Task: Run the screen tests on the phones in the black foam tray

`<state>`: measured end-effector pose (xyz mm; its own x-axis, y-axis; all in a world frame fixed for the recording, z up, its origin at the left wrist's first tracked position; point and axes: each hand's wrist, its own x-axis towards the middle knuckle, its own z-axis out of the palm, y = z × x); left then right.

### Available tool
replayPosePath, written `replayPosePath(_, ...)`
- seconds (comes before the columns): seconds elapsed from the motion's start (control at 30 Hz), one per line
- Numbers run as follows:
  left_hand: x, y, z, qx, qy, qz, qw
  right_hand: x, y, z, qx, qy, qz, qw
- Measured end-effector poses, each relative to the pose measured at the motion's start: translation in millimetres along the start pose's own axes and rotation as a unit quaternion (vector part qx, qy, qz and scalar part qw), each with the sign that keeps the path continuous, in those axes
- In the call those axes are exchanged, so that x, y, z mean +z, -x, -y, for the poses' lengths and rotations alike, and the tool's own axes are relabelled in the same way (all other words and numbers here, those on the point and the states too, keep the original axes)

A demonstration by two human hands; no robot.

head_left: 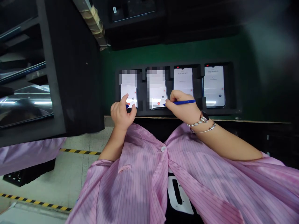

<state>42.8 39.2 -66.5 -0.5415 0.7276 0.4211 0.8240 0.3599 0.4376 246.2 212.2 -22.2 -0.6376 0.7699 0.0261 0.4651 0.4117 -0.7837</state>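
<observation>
Seen from the head camera, the person's right hand is pinching a slim blue stylus pen firmly between thumb and fingers, writing-style, so that its tip is reaching the lit screen of the second black smartphone. The left hand is curling loosely, its index fingertip pressing the first black smartphone; a blue sliver is showing beneath, its hold unclear. These and the other smartphones are sitting in separate cut-outs of a black foam tray, which is keeping them apart and steady.

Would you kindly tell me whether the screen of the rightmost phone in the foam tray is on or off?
It is on: the phone shows a lit white screen with text and a round dark button.
</observation>
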Motion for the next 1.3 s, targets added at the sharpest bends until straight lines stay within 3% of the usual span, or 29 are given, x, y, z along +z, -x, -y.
replayPosePath(0.13, -1.8, 4, 2, 0.007, 0.032, -0.01, 0.999, -6, 4, 2, 0.024, -0.024, -0.031, 0.999)
replayPosePath(0.23, -0.3, 9, 8, 0.034, 0.128, -0.06, 0.989, 1, 8, 20, 0.024, -0.095, -0.036, 0.995)
replayPosePath(0.33, 1.6, 13, 12, 0.041, 0.23, -0.116, 0.965, 26, 4, 47, -0.04, -0.126, 0.035, 0.991)
replayPosePath(0.43, 0.6, 14, 12, 0.017, 0.294, -0.135, 0.946, 58, -7, 64, -0.062, -0.13, 0.092, 0.985)
replayPosePath(0.53, -1.0, 16, 10, 0.004, 0.323, -0.133, 0.937, 80, -16, 66, -0.054, -0.124, 0.101, 0.986)
replayPosePath(0.63, 0.1, 19, 11, 0.014, 0.334, -0.127, 0.934, 86, -20, 64, -0.055, -0.115, 0.108, 0.986)
replayPosePath(0.93, 5.7, 24, 21, 0.033, 0.345, -0.102, 0.933, 86, -22, 70, -0.048, -0.053, 0.103, 0.992)
replayPosePath(1.1, -8.2, 22, 16, 0.053, 0.331, -0.064, 0.94, 62, -6, 75, 0.012, -0.228, 0.069, 0.971)
replayPosePath(1.2, -21.3, 21, 3, 0.066, 0.336, -0.039, 0.939, 38, 11, 85, -0.032, -0.304, 0.098, 0.947)
replayPosePath(1.3, -30.3, 18, -14, 0.077, 0.359, -0.035, 0.93, 23, 24, 90, -0.07, -0.316, 0.136, 0.936)
